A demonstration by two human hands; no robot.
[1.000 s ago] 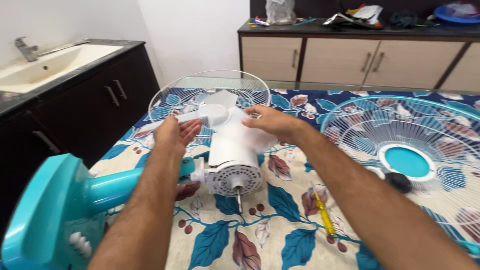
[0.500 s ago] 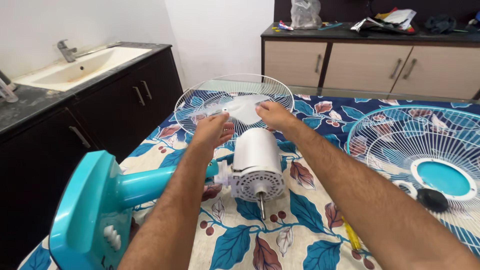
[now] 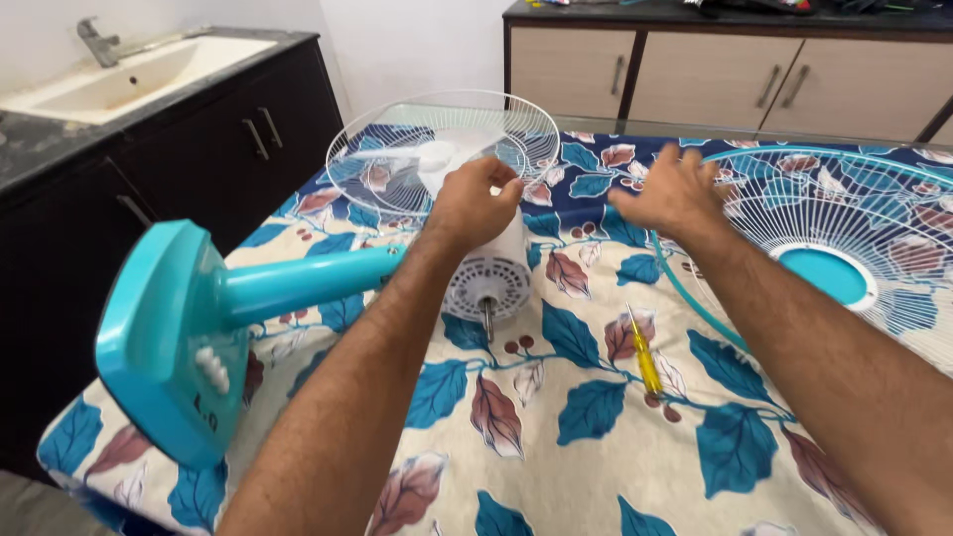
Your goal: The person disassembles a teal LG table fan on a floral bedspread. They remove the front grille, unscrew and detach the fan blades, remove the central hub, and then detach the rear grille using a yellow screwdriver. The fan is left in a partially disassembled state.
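My left hand [image 3: 476, 203] is clenched on the translucent fan blade [image 3: 452, 149] above the white motor housing [image 3: 491, 273], mid-counter near the far left corner. My right hand [image 3: 675, 189] hovers released beside the front grille [image 3: 844, 213]. The thin blade could flex or slip, knocking the rear guard [image 3: 442, 149].

My left hand [image 3: 475, 201] covers the top of the white motor housing [image 3: 488, 281] and blocks part of the translucent fan blade [image 3: 447, 149] behind it, while the right edge cuts off the far grille [image 3: 854, 228] beside my right hand [image 3: 675, 194].
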